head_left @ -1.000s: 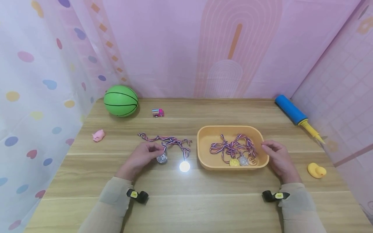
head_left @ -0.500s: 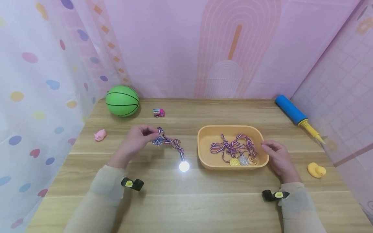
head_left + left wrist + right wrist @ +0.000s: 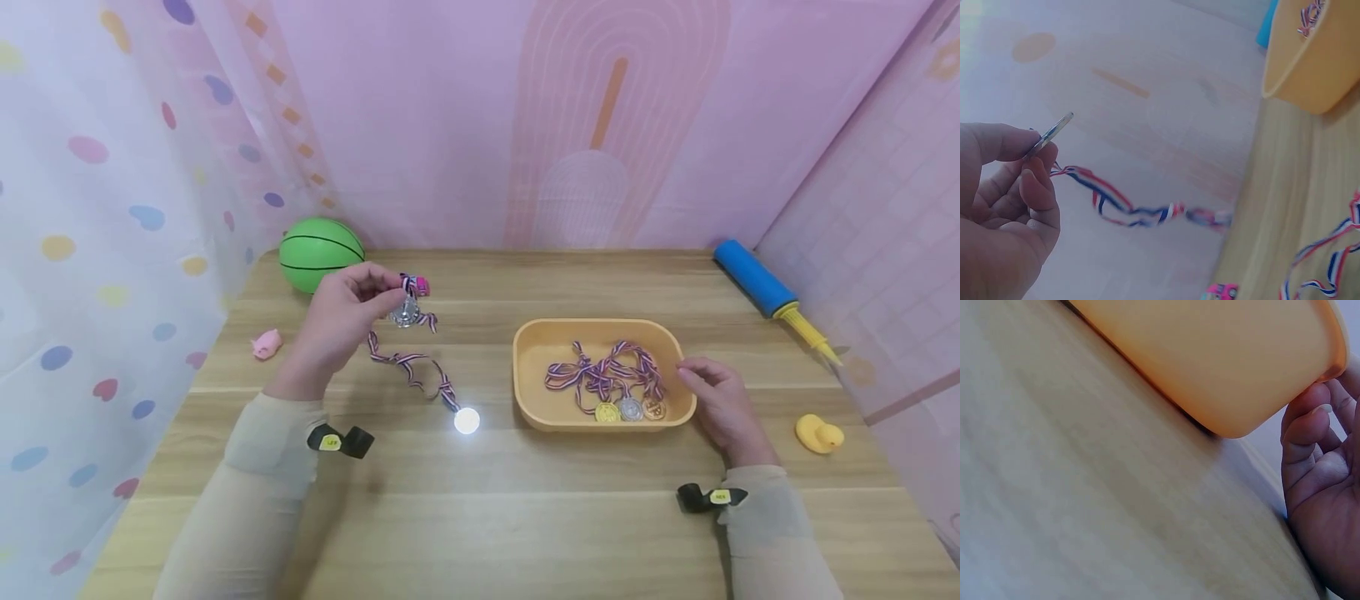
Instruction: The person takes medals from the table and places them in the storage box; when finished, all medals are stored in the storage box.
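Note:
My left hand (image 3: 341, 312) pinches a silver medal (image 3: 406, 312) between thumb and fingers, raised above the table's left part. In the left wrist view the silver medal (image 3: 1050, 134) shows edge-on, its striped ribbon (image 3: 1110, 194) trailing away. Below lies a second medal (image 3: 467, 420), whitened by glare, with its red, white and blue ribbon (image 3: 405, 360) spread on the wood. My right hand (image 3: 723, 404) grips the right rim of a yellow-orange plastic basin (image 3: 525, 392). Inside it lie a gold medal (image 3: 607, 412), a silver one and a bronze medal (image 3: 655, 408) with tangled ribbons.
A green ball (image 3: 311, 250) stands at the back left, partly behind the left hand. Near it are a pink toy truck (image 3: 422, 287), partly covered, and a pink toy pig (image 3: 266, 343). Rightward lie a blue-yellow hand pump (image 3: 761, 283) and a yellow rubber duck (image 3: 819, 434).
My left hand has lifted the silver medal up and away from me, its ribbon pulling off the other medal's ribbon. The right hand stays at the basin's rim.

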Available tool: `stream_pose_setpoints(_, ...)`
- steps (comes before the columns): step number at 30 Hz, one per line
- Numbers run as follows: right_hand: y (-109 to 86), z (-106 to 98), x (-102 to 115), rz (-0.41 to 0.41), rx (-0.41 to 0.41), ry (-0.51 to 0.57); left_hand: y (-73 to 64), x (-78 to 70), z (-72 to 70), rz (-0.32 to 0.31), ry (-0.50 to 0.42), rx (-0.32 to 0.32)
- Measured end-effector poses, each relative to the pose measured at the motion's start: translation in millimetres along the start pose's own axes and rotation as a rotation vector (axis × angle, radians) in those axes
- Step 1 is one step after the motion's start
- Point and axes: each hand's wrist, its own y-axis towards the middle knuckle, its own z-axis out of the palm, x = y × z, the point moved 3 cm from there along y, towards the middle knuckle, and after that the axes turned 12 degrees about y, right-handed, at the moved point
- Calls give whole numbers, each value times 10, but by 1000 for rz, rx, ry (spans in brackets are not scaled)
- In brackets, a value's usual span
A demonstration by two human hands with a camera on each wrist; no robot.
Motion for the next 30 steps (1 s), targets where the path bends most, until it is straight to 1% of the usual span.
stream_pose_setpoints(3, -3, 2, -1, 1, 3, 1, 20, -73, 0, 4, -33, -8)
stream_pose_setpoints(5, -2, 4, 0, 3, 4, 3, 40, -128, 32, 7, -57, 4)
stream_pose_setpoints(8, 1, -2, -4, 6, 8, 24, 83, -217, 141, 17, -56, 43)
stream_pose_setpoints(10, 12, -10, 8, 6, 8, 38, 128, -283, 259, 30, -54, 74)
stream_pose_setpoints(13, 26, -25, 24, 9, 2, 50, 188, -377, 474, 53, -52, 127)
stream_pose_setpoints(17, 26, -38, 40, 16, 8, 48, 243, -490, 816, 74, -78, 208)
stream_pose_setpoints(21, -4, -53, 38, 15, 18, 58, 280, -601, 1177, 77, -104, 283)
stream_pose_setpoints(24, -35, -65, 24, 14, 19, 70, 310, -676, 1428, 65, -98, 332)
stream_pose_setpoints(27, -55, -77, 11, 20, 15, 78, 349, -731, 1647, 63, -77, 363)
stream_pose_setpoints(30, -63, -85, 4, 30, 8, 60, 386, -757, 1842, 69, -70, 367)
